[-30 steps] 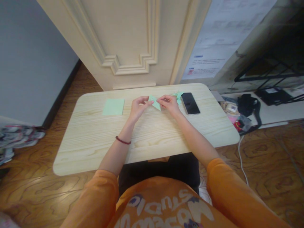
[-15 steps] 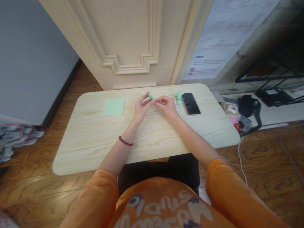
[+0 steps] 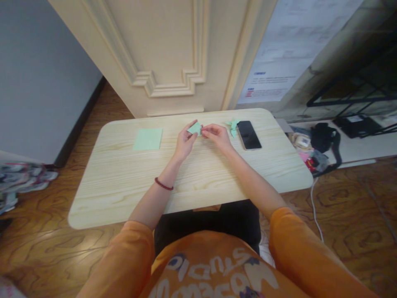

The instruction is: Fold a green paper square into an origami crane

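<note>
A small piece of folded mint-green paper [image 3: 194,128] is pinched at the fingertips of my left hand [image 3: 186,142]. My right hand [image 3: 217,136] touches its right edge, with the fingers bent inward. Just beyond my right hand lies a finished-looking mint-green origami bird [image 3: 234,126], close to a black smartphone [image 3: 249,135]. A flat square of the same green paper [image 3: 148,139] rests on the light wood table [image 3: 124,186], left of my hands. A dark red bead bracelet [image 3: 163,184] circles my left wrist.
The table's far edge meets a cream panelled door [image 3: 161,49]. A black bag [image 3: 322,138], plastic packets and a white cable [image 3: 314,207] lie beyond the table's right side. Orange sleeves and dark trousers show at the bottom, above a wooden floor [image 3: 46,256].
The folded paper was wider and held between both hands a second ago. It was nearly hidden half a second ago and now shows as a small flat piece at my left fingertips.
</note>
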Demonstrator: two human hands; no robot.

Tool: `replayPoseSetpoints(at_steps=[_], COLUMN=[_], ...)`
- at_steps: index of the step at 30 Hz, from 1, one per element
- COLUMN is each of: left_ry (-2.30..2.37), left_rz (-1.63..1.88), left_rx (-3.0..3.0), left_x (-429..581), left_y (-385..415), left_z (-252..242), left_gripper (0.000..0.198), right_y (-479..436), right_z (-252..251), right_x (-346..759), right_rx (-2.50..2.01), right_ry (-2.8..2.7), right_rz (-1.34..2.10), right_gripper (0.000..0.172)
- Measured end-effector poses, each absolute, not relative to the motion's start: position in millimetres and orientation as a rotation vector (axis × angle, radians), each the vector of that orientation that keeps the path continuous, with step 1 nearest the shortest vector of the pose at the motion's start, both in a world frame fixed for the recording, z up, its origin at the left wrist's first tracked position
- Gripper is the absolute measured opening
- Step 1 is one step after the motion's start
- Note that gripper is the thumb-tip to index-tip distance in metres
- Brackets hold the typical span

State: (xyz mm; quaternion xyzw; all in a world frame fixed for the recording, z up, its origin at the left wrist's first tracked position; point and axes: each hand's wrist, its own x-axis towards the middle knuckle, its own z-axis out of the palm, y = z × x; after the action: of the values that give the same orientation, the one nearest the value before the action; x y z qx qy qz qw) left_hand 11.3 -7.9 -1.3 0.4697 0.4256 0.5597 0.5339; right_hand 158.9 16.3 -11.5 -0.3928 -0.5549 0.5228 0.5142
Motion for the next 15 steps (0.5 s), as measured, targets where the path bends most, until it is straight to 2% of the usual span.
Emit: replayPoseSetpoints(at_steps=[5, 11, 15], left_ry=[1.094, 1.253, 1.149], left_rz=[1.321, 1.261, 1.27], left_rx=[1.222, 1.483, 1.656], left_x=[7, 1, 1], left_y=[-6, -2, -1], left_z=[-9, -16, -20], left_gripper=[0.032, 0.02, 0.024], right_y=[18, 14, 12], right_z=[-9, -2, -1], right_x=[162, 162, 161], right_rx=[-0.952, -0.973, -0.953], right_ry=[-1.288, -1.229, -1.198], right_rz=[1.196, 1.276, 1.327], right_gripper=[0.041, 0.042, 0.041])
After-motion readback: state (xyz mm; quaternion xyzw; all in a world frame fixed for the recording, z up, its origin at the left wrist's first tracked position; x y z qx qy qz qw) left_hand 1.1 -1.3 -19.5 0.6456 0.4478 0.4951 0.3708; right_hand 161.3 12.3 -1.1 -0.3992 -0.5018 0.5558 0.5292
